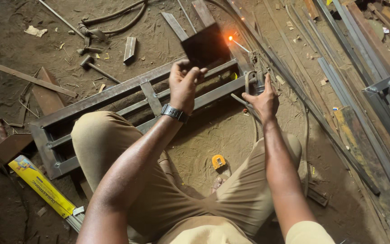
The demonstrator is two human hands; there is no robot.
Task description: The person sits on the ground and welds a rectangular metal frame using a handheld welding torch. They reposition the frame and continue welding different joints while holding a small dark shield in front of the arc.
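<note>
My left hand (183,86) pinches the dark square welding glass (205,45) above the grey steel frame (127,97) lying on the dirt floor (204,135). My right hand (262,100) grips the electrode holder (254,81); its rod tip (230,38) glows at the frame's far corner. The welding looks midway.

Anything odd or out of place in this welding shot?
Yes. The left hand holds a dark shield and the right hand the electrode holder, both bare, close to the glowing rod tip. Scrap strips, a hammer and a yellow box lie scattered on the dirt floor.
</note>
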